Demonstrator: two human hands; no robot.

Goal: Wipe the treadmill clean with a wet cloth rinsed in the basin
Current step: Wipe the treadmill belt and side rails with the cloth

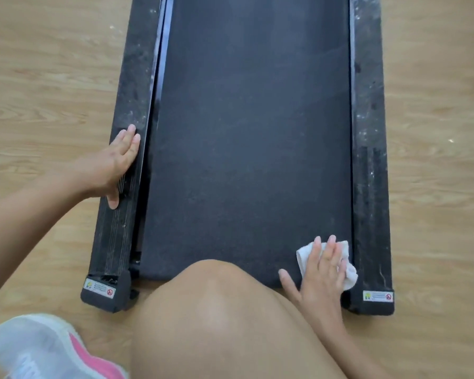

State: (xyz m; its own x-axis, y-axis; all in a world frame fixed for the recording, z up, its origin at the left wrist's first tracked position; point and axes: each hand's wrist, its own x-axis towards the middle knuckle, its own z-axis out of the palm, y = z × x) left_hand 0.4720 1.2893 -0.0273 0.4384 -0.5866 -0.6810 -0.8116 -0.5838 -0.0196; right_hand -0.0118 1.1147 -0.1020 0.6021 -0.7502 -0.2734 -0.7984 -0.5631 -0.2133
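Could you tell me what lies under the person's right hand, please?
A white cloth, pressed by the right hand onto the near right corner of the treadmill belt. Its edges show past the fingers; its middle and the belt beneath are covered.

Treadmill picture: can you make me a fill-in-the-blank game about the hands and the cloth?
1. The right hand presses a ____ cloth onto the belt.
2. Of the two side rails, the left hand rests on the ____ one.
3. The shoe beside the knee is white and ____.
Missing words: white; left; pink.
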